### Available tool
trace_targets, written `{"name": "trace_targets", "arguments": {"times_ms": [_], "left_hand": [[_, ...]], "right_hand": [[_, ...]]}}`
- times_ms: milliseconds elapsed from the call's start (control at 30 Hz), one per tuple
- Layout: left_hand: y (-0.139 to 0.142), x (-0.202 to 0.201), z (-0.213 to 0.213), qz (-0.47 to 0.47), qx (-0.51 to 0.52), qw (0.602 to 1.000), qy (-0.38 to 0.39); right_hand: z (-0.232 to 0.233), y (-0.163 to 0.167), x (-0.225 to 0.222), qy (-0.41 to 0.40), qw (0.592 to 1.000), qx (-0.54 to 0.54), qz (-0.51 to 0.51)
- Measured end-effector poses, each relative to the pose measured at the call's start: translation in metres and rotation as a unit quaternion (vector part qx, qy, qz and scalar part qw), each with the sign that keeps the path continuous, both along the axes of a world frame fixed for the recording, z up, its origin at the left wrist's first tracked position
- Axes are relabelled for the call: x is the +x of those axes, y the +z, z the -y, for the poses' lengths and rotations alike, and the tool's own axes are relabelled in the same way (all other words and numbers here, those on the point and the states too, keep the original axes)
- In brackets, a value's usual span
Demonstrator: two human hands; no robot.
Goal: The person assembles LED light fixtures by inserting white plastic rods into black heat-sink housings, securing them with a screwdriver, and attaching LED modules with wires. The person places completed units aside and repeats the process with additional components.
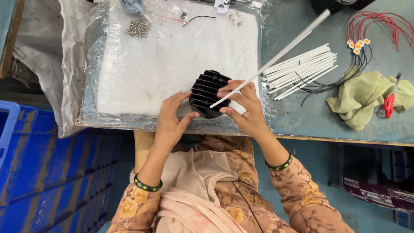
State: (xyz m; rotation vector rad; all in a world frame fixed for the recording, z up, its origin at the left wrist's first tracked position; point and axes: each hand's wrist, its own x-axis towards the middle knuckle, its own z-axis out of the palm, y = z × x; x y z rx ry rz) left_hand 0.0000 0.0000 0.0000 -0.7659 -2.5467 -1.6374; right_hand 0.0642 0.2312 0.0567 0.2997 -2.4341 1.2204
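A black finned round part (207,91) sits on the white padded mat (172,56) near the table's front edge. My left hand (172,121) cups its left and lower side with thumb and fingers. My right hand (243,108) holds a long thin white tube (276,56) between its fingers, the tube's lower end touching the fins and the rest slanting up to the right.
A bundle of white tubes (302,71) with black wires lies right of the mat. Red wires (379,26), a yellow-green cloth (366,97) and red-handled scissors (389,103) sit farther right. Small metal screws (138,28) lie at the mat's back. Blue crates (39,164) stand lower left.
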Motion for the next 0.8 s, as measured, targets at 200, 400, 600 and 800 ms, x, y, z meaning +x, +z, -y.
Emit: {"name": "trace_targets", "arguments": {"times_ms": [200, 400, 600, 800], "left_hand": [[0.003, 0.0, 0.002, 0.006, 0.006, 1.0, -0.017], [0.027, -0.014, 0.009, 0.087, 0.064, 0.993, -0.043], [0.057, -0.02, 0.015, 0.06, 0.086, 0.994, -0.037], [0.066, -0.015, 0.014, 0.099, 0.088, 0.991, -0.029]], "right_hand": [[0.004, 0.002, -0.008, 0.01, 0.999, 0.043, -0.015], [0.003, 0.014, -0.015, 0.064, 0.987, 0.137, -0.054], [0.01, 0.018, -0.02, 0.08, 0.97, 0.211, -0.088], [0.009, 0.019, -0.021, 0.107, 0.955, 0.246, -0.125]]}}
